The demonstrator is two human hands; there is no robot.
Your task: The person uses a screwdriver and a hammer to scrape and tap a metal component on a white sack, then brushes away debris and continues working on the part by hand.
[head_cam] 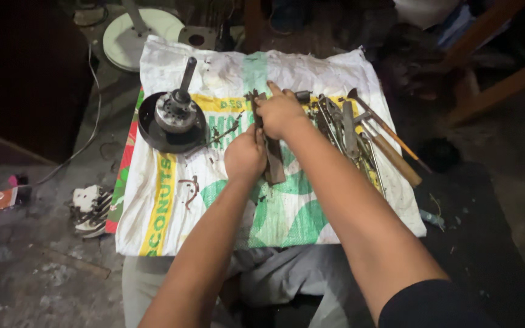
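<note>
From the head camera I see both of my hands meeting over a woven sack (pixel 171 206) spread flat as a work surface. My left hand (pixel 244 155) is closed around the lower part of a long rusty metal bar (pixel 273 164), which lies roughly upright in the view across the middle of the sack. My right hand (pixel 281 110) is curled over the bar's upper end, fingers folded down on it; I cannot tell exactly what sits under those fingers.

To the left of my hands, a motor rotor with its shaft (pixel 178 109) pointing up rests in a round black dish (pixel 150 135) on the sack, well apart from the bar. A few small bent metal scraps (pixel 191 189) lie between the dish and my left forearm.

Just right of my right hand is a heap of hand tools (pixel 341 130), and beside it a hammer with a wooden handle (pixel 393 159) angled toward the sack's right edge. A white round plate (pixel 135 37) sits on the floor beyond the sack's far left corner.
</note>
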